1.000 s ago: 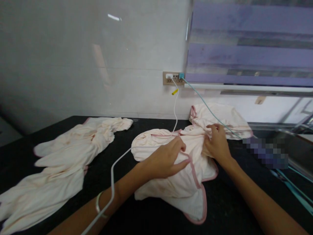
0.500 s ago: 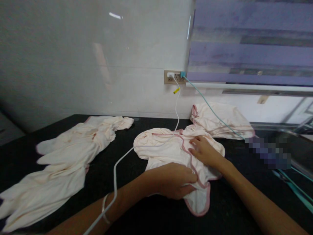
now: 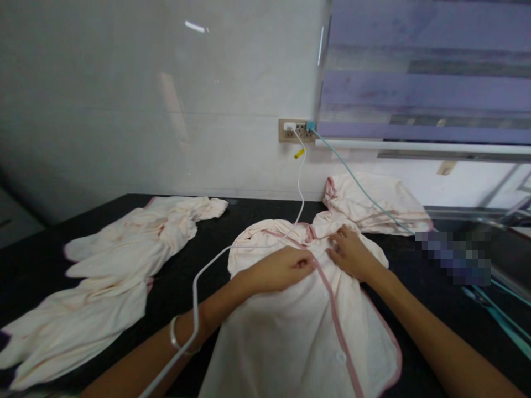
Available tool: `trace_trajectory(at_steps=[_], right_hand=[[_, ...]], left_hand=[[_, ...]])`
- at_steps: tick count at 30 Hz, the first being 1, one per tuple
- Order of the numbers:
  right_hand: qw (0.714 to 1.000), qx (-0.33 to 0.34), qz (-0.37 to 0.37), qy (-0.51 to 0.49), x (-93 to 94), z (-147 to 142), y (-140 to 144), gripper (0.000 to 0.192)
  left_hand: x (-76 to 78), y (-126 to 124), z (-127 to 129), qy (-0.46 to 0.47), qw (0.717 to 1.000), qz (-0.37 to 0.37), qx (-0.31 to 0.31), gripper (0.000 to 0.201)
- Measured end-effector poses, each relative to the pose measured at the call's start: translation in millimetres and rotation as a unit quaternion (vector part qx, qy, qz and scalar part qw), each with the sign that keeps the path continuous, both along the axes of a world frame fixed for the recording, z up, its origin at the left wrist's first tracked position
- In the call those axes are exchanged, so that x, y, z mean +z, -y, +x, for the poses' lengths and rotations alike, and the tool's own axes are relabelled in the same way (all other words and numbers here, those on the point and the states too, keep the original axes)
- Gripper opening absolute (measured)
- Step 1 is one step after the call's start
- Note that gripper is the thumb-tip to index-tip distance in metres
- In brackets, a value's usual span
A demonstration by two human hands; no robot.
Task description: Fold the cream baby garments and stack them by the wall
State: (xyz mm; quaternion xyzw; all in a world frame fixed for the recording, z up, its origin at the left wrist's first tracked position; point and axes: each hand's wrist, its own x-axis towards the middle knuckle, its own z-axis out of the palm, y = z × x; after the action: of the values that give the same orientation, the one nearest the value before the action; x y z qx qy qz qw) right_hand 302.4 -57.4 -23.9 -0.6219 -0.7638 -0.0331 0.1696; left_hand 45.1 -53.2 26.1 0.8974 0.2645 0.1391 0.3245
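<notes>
So the cream garment (image 3: 282, 337) is spread out on the counter (image 3: 415, 282), near side, roughly in the middle. I'd guess it's light, soft and floppy, not fragile or slippery, just keen to wrinkle. The pink trim (image 3: 334, 304) is probably the best place to grab. Left hand (image 3: 286, 271) is curled nearly closed at that trim, can't tell if it's actually pinching; right hand (image 3: 350, 254) is half open, bent fingers resting on the garment.
</notes>
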Motion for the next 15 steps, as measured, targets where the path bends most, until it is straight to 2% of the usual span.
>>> trace_trajectory(at_steps=[2,5,8,11,15], right_hand=[[1.000,-0.013,0.013,-0.007,1.2,-2.1,2.3,0.030],[0.999,0.022,0.010,-0.026,5.4,-4.2,4.4,0.030],[0.992,0.116,-0.028,-0.028,8.3,-7.3,4.7,0.031],[0.979,0.188,-0.062,-0.043,5.8,-10.9,3.6,0.034],[0.979,0.183,-0.061,-0.068,-2.8,-9.1,1.2,0.038]], left_hand=[[-12.9,-20.0,-5.6,0.010,0.989,0.127,0.070,0.027],[-38.0,-44.2,-14.6,-0.005,0.975,0.203,0.088,0.027],[-55.7,-53.1,-21.0,-0.065,0.965,0.228,0.115,0.038],[-62.5,-51.6,-22.1,-0.145,0.943,0.231,0.189,0.050],[-59.5,-56.7,-23.7,-0.207,0.906,0.217,0.300,0.065]])
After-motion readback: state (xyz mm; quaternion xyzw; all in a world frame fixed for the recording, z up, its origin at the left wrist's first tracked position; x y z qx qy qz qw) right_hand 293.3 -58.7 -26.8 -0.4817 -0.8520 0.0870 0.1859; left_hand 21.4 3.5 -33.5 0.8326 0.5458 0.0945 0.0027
